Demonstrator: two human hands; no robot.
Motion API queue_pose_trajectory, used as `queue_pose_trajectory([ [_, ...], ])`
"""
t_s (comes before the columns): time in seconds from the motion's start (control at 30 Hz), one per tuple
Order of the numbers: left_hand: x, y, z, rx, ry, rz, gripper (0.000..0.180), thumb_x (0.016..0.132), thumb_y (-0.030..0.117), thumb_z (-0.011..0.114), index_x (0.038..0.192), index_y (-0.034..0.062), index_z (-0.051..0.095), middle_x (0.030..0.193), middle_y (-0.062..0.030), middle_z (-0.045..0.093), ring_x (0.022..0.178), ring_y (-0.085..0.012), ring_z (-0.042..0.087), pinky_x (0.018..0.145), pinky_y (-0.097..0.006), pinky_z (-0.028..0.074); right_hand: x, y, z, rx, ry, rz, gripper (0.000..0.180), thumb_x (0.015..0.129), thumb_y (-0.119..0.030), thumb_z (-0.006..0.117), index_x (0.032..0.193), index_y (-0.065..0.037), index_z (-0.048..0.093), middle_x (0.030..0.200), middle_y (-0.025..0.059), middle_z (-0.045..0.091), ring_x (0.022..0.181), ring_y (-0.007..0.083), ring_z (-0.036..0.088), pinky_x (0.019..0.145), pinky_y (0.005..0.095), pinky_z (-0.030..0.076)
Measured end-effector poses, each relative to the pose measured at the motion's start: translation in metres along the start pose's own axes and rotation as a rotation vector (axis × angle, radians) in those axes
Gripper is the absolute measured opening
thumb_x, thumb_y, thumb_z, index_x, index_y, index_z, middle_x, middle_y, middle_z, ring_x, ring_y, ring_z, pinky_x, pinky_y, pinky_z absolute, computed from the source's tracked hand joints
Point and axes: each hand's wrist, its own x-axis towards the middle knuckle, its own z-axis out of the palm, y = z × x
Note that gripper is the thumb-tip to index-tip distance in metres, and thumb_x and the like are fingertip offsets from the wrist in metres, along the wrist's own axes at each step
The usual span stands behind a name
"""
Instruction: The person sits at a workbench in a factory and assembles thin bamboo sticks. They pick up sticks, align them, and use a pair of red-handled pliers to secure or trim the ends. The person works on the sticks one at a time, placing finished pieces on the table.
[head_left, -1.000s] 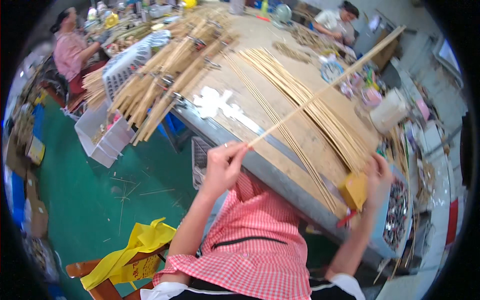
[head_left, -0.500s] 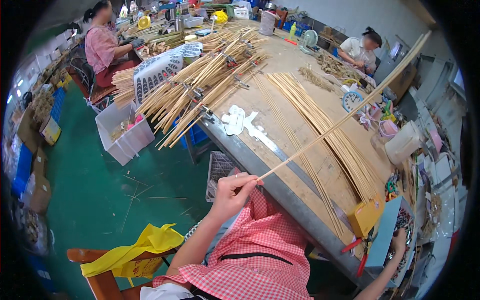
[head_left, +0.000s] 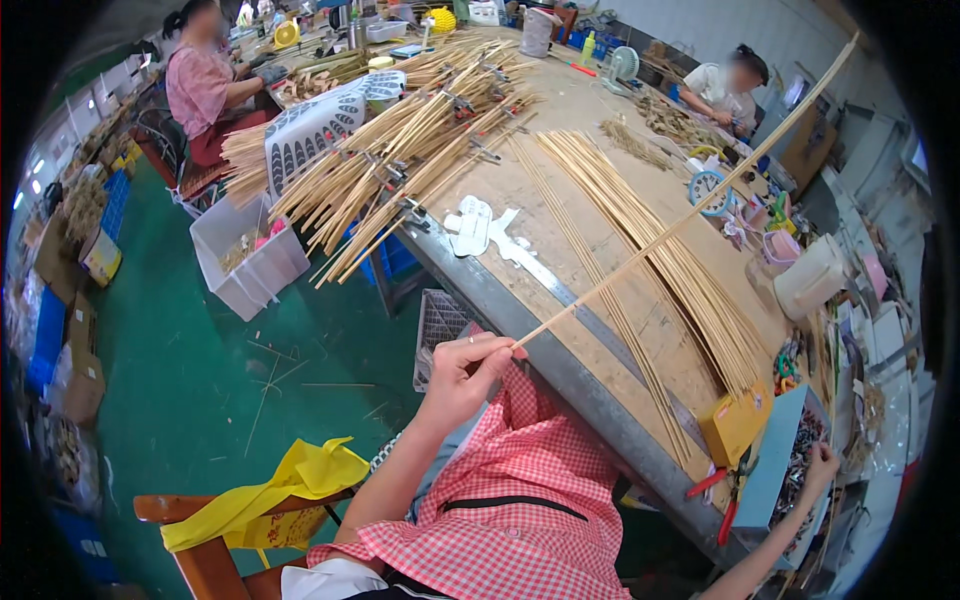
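Beyond L hand (head_left: 465,378), clamped on its end, long stick (head_left: 665,237) juts: pinch firm; R hand (head_left: 820,470) @ box (head_left: 765,458), can't tell grip.

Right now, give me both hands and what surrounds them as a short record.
left hand: pinches the near end of a long pale stick
right hand: at the blue box of small parts; grip unclear
table: fanned stick bundle, yellow block
table edge: red-handled tool
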Motion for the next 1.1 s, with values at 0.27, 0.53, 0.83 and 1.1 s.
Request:
queue_pose_trajectory([
  [0.27, 0.0, -0.001, 0.003, -0.029, 0.008, -0.024, 0.017, 0.089, 0.01, 0.058, 0.088, -0.0041, 0.068, 0.068, -0.0006, 0.057, 0.056, -0.0043, 0.043, 0.049, -0.02, 0.031, -0.079, -0.202, -0.007, 0.66, 0.013, 0.01, 0.019, 0.09, -0.011, 0.06, 0.103, 0.002, 0.065, 0.085, 0.0059, 0.066, 0.068, 0.0081, 0.06, 0.06, 0.0212, 0.049],
  [0.53, -0.003, -0.005, 0.013, -0.057, -0.051, -0.107, 0.017, 0.089, 0.009, 0.057, 0.09, -0.0044, 0.067, 0.073, -0.0016, 0.062, 0.06, -0.0048, 0.046, 0.051, -0.021, 0.035, -0.192, -0.33, 0.114, 0.579, -0.531, -0.052, 0.012, 0.08, -0.004, 0.066, 0.091, 0.001, 0.065, 0.082, 0.0062, 0.065, 0.076, 0.0131, 0.061, 0.067, 0.0246, 0.048],
  [0.83, -0.009, -0.017, 0.027, -0.063, -0.13, -0.151, 0.016, 0.088, 0.007, 0.058, 0.091, -0.0057, 0.066, 0.077, -0.0065, 0.065, 0.064, -0.0083, 0.052, 0.056, -0.023, 0.04, -0.208, -0.361, 0.143, 0.334, -0.444, -0.596, 0.011, 0.077, -0.008, 0.068, 0.083, 0.0, 0.066, 0.069, 0.0124, 0.055, 0.061, 0.0257, 0.056, 0.057, 0.0337, 0.042],
  [1.1, -0.01, -0.019, 0.037, -0.048, -0.15, -0.11, 0.014, 0.087, 0.003, 0.057, 0.09, -0.006, 0.066, 0.077, -0.0082, 0.066, 0.066, -0.0106, 0.056, 0.059, -0.023, 0.042, -0.207, -0.37, 0.151, 0.627, -0.651, -0.246, 0.015, 0.073, -0.005, 0.07, 0.087, 0.0, 0.067, 0.068, 0.0086, 0.056, 0.059, 0.0174, 0.053, 0.056, 0.0301, 0.042],
])
